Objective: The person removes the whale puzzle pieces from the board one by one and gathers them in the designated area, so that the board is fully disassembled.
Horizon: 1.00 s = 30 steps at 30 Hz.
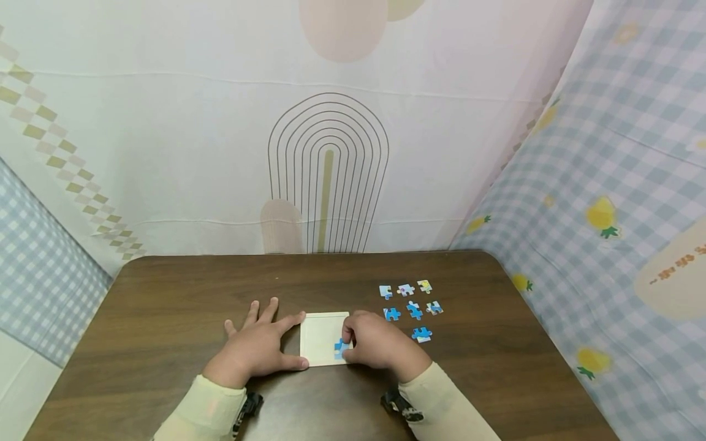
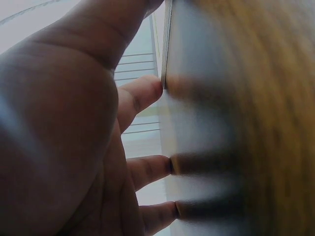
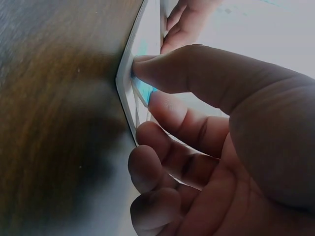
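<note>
A square pale puzzle tray [image 1: 322, 334] with a raised rim lies on the brown table. My left hand [image 1: 258, 344] has its fingers spread on the table, thumb and index fingertips touching the tray's left edge. My right hand [image 1: 380, 344] pinches a blue jigsaw piece [image 1: 340, 348] between thumb and curled index finger at the tray's lower right corner. In the right wrist view that piece [image 3: 143, 90] sits tilted against the rim, partly covered by the thumb. Whether another piece lies beneath it I cannot tell.
Several loose jigsaw pieces [image 1: 414, 310] lie spread on the table [image 1: 193, 288], right of the tray and beyond my right hand. A pale curtain [image 1: 209, 153] hangs behind the table, and a checked cloth [image 1: 557, 245] borders its right side.
</note>
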Each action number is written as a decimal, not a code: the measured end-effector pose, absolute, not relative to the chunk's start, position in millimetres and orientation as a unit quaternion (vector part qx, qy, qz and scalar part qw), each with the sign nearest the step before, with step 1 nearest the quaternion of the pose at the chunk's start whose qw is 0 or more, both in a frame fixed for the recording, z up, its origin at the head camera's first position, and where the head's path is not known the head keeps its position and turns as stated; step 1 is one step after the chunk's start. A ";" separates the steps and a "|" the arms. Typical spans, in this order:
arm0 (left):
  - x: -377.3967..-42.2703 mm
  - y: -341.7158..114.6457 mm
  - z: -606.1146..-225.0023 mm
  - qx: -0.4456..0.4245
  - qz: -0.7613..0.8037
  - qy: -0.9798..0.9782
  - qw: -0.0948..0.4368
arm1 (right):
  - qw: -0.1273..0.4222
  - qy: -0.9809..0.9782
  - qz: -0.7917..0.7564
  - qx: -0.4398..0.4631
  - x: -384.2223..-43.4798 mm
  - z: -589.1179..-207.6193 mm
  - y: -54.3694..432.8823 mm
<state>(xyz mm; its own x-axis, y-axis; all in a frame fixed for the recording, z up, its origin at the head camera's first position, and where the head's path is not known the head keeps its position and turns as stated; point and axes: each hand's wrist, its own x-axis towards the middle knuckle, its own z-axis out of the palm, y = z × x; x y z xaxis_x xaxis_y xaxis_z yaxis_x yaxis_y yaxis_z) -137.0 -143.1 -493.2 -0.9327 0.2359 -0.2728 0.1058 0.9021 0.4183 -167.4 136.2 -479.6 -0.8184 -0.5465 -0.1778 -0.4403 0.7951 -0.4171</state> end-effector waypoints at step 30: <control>-135.2 -142.6 -491.3 0.088 0.204 0.963 0.153 | 0.147 0.918 -0.219 -0.296 -165.3 -475.5 135.2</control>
<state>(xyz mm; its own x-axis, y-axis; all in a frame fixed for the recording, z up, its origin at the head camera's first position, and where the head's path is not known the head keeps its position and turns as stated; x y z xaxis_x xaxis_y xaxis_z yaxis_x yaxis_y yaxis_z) -135.2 -142.6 -491.3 -0.9376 0.2323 -0.2589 0.1072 0.9010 0.4203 -165.3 135.2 -475.5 -0.7820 -0.6074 -0.1400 -0.4788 0.7291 -0.4890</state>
